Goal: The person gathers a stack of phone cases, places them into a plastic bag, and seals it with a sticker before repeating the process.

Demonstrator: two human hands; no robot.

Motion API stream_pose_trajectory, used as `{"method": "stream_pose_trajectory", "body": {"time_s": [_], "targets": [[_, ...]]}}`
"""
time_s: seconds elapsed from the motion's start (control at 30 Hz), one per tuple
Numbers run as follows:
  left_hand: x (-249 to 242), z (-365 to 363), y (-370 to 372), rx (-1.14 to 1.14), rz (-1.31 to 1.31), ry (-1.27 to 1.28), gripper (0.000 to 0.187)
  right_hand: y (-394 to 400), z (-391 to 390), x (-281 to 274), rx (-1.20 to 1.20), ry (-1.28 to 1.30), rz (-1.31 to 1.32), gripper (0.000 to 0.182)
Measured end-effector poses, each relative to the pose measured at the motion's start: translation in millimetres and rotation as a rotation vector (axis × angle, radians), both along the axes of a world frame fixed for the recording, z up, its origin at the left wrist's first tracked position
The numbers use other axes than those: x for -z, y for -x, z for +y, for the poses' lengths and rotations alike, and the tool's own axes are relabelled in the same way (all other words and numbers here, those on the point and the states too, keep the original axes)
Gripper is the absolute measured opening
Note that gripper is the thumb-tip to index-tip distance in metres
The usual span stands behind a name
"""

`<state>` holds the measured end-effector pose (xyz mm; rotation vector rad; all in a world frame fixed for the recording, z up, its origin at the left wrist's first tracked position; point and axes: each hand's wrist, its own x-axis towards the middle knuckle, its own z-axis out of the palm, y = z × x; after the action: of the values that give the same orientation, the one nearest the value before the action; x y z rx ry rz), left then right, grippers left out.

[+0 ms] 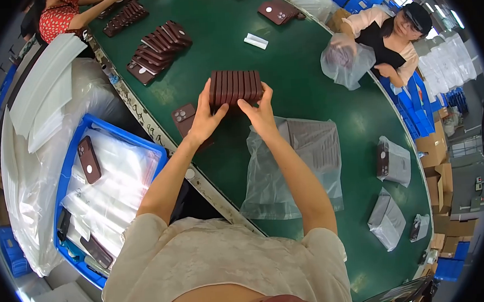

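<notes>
we see both hands closed around a stack of brown phone cases [236, 86], held upright side by side like books over the green table [293, 76]. the left hand [206, 117] presses against the left end of the stack, thumb up along its side, and the right hand [259, 112] clamps the right end, fingers curled over the top edge. the stack sits near the middle of the table, just beyond a clear plastic bag [295, 167] that lies flat under the right forearm. a single case [184, 117] with its camera cutout showing lies on the table just beside the left wrist. farther off on the left, more cases [158, 51] lie fanned in rows. to our left, off the table, a blue bin [68, 161] holds plastic sleeves and a loose case [88, 159]. on the right side of the table lie bagged cases [393, 163]. across the table a co-worker [390, 37] handles a bag [346, 61], and another person's arm [97, 9] reaches in at the far left.
</notes>
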<state>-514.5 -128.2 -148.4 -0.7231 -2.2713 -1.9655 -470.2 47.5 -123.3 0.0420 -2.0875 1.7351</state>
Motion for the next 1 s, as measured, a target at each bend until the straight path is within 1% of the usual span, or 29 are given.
{"method": "stream_pose_trajectory", "body": {"time_s": [0.1, 0.13, 0.23, 0.27, 0.37, 0.4, 0.5, 0.53, 0.6, 0.63, 0.67, 0.7, 0.77, 0.8, 0.87, 0.9, 0.93, 1.0], "targets": [[18.0, 1.3, -5.8, 0.068, -0.093, -0.096, 0.085, -4.3, 0.8, -21.1, -0.031, 0.321, -0.228, 0.066], [25.1, 0.6, -8.1, 0.067, -0.099, -0.095, 0.085, -5.6, -0.5, -21.0, -0.03, 0.323, -0.234, 0.066], [24.0, 6.1, -9.1, 0.07, -0.156, -0.178, 0.084, 5.7, -0.2, -26.3, 0.064, 0.315, -0.412, 0.069], [23.5, 9.1, -10.7, 0.07, -0.153, -0.176, 0.084, 8.0, -1.8, -27.4, 0.064, 0.316, -0.41, 0.069], [17.1, 22.2, -25.8, -0.056, 0.097, 0.011, 0.081, 7.9, -6.8, -28.7, 0.124, 0.434, -0.331, 0.065], [13.7, 21.9, -29.6, -0.055, 0.098, 0.005, 0.081, 5.7, -5.6, -29.0, 0.126, 0.429, -0.329, 0.065], [-8.8, 17.5, -26.5, -0.115, 0.085, 0.116, 0.074, 9.0, 1.9, -33.6, 0.08, 0.218, -0.335, 0.068], [-19.5, 15.1, -22.1, -0.114, 0.089, 0.112, 0.074, 13.2, 8.6, -37.3, 0.081, 0.214, -0.33, 0.068], [-51.5, 5.0, -14.4, -0.075, -0.129, 0.324, 0.072, 22.2, 28.6, -41.9, -0.073, 0.009, -0.408, 0.065], [-56.5, -0.1, -13.2, -0.053, -0.244, 0.437, 0.074, 20.0, 30.0, -38.3, -0.153, -0.085, -0.45, 0.064], [-44.1, 0.0, -7.9, -0.054, -0.248, 0.442, 0.074, 19.2, 26.5, -16.8, -0.156, -0.081, -0.453, 0.064], [-19.9, 5.4, 3.0, -0.111, -0.252, 0.515, 0.077, 23.6, 23.9, 24.4, -0.062, -0.203, -0.472, 0.065], [13.0, 16.9, 20.6, -0.224, -0.251, 0.656, 0.086, 33.7, 23.1, 82.2, 0.135, -0.449, -0.5, 0.068], [4.1, 23.1, 22.1, -0.222, -0.245, 0.652, 0.086, 36.4, 25.5, 79.7, 0.14, -0.451, -0.495, 0.068], [-25.6, 36.8, 3.8, -0.25, -0.277, 0.714, 0.097, 24.5, 22.7, 76.3, 0.166, -0.405, -0.448, 0.067], [-32.0, 37.9, -5.6, -0.262, -0.299, 0.751, 0.103, 15.4, 18.7, 75.2, 0.177, -0.378, -0.433, 0.067], [-34.9, 37.9, -7.7, -0.258, -0.307, 0.756, 0.103, 10.3, 18.1, 65.6, 0.176, -0.376, -0.443, 0.067], [-39.9, 39.3, -4.0, -0.232, -0.329, 0.778, 0.108, 5.9, 23.5, 42.2, 0.15, -0.322, -0.456, 0.066]]}}
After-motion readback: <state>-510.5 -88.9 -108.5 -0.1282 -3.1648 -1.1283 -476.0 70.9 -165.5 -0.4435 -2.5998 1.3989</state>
